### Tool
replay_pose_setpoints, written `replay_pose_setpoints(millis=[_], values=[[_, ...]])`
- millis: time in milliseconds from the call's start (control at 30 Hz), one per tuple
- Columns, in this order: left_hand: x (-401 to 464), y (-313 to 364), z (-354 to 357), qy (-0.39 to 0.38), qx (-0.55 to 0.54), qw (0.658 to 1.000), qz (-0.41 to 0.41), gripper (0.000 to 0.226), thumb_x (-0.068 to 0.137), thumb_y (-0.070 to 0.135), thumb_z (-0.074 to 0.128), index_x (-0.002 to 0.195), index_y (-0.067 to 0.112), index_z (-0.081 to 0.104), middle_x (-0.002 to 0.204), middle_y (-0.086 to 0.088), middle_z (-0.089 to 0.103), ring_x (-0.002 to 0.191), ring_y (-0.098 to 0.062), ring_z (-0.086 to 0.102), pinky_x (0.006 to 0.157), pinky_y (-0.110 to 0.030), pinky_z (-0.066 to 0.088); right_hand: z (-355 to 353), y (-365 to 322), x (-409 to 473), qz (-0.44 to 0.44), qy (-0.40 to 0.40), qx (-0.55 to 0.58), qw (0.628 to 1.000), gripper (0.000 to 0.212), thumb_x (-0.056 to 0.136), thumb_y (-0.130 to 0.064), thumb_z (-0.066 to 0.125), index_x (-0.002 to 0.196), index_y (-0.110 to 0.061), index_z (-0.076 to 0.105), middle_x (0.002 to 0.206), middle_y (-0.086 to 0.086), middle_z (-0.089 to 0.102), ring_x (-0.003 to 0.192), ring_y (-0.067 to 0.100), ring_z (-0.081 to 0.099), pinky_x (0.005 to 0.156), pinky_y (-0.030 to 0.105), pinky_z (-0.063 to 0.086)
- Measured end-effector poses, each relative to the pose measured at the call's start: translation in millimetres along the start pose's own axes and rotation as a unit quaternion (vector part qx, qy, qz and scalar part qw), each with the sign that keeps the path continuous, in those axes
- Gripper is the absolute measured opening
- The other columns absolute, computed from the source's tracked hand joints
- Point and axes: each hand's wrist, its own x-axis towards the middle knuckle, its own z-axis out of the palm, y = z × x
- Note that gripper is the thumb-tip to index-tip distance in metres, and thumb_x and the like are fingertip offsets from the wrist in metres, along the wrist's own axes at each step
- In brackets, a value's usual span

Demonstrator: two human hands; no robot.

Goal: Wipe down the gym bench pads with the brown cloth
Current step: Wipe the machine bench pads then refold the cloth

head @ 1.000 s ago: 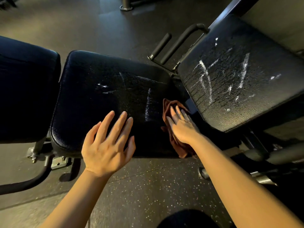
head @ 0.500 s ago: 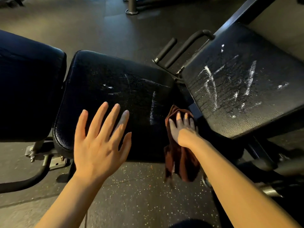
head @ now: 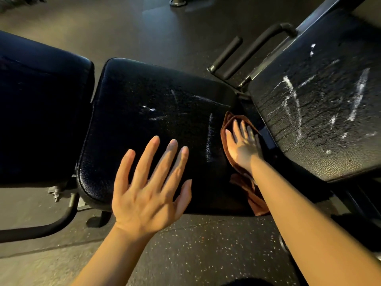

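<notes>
A black seat pad (head: 148,112) with faint white streaks lies in the middle. To its right a tilted black back pad (head: 329,104) carries bolder white streaks. The brown cloth (head: 226,124) lies on the seat pad's right edge and hangs down over its front. My right hand (head: 243,145) presses flat on the cloth with straight fingers. My left hand (head: 148,186) is spread open over the near part of the seat pad; whether it touches the pad is unclear.
Another dark pad (head: 41,112) sits at the left. Black padded handles (head: 247,50) and frame bars stand behind the gap between the pads. A curved black tube (head: 41,230) runs low at the left. Speckled rubber floor (head: 185,254) lies below.
My right hand has slid the cloth back up along the seat pad's right edge, so less cloth hangs below. My left hand stays spread over the pad, shifted slightly right.
</notes>
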Motion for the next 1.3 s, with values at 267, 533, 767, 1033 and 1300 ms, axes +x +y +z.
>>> replay_pose_setpoints(millis=[267,533,767,1033,1300], values=[[1.4,-0.1,-10.1,-0.008,-0.050,0.999,-0.015,0.041,0.098,0.034,0.054,0.132,0.014,0.065,0.136,-0.006,0.062,0.135,-0.026,0.050,0.116,-0.048,0.023,17.8,-39.7,-107.5,-0.005,-0.019,-0.034,0.999,0.062,0.105,-0.048,0.007,0.155,-0.018,-0.015,0.164,0.005,-0.017,0.152,0.019,-0.015,0.120,0.038,-0.012],[-20.6,-53.0,-21.8,-0.013,-0.105,0.992,-0.070,0.048,0.097,0.037,0.053,0.135,0.009,0.061,0.141,-0.014,0.057,0.138,-0.034,0.046,0.112,-0.054,0.031,20.4,-73.6,-156.8,-0.147,-0.015,-0.007,0.989,0.058,0.108,-0.040,0.015,0.155,-0.027,-0.016,0.164,-0.002,-0.021,0.150,0.015,-0.021,0.120,0.039,-0.017],[-22.0,-48.2,-4.1,0.091,-0.101,0.989,-0.051,0.037,0.088,0.032,0.064,0.118,0.012,0.073,0.125,-0.004,0.068,0.117,-0.031,0.064,0.097,-0.046,0.045,12.3,-54.8,-90.5,-0.092,-0.004,0.005,0.996,0.058,0.104,-0.051,0.009,0.156,-0.033,-0.009,0.165,-0.008,-0.015,0.151,0.013,-0.017,0.120,0.040,-0.013],[-25.3,-54.0,6.2,0.124,-0.094,0.988,-0.024,0.045,0.082,0.030,0.062,0.121,0.010,0.071,0.123,-0.005,0.068,0.104,-0.032,0.068,0.084,-0.044,0.050,-3.8,-11.0,-3.3,0.059,0.022,0.027,0.998,0.060,0.106,-0.050,0.011,0.159,-0.026,-0.002,0.167,-0.002,-0.006,0.153,0.017,-0.005,0.123,0.041,-0.004],[-23.2,-48.8,5.4,0.125,-0.093,0.986,-0.056,0.048,0.089,0.035,0.054,0.130,0.015,0.066,0.129,0.000,0.066,0.121,-0.030,0.058,0.092,-0.040,0.044,2.6,-57.3,-49.4,-0.009,-0.009,0.004,1.000,0.056,0.106,-0.048,0.006,0.157,-0.030,-0.008,0.166,-0.002,-0.011,0.153,0.019,-0.009,0.121,0.042,-0.007]])
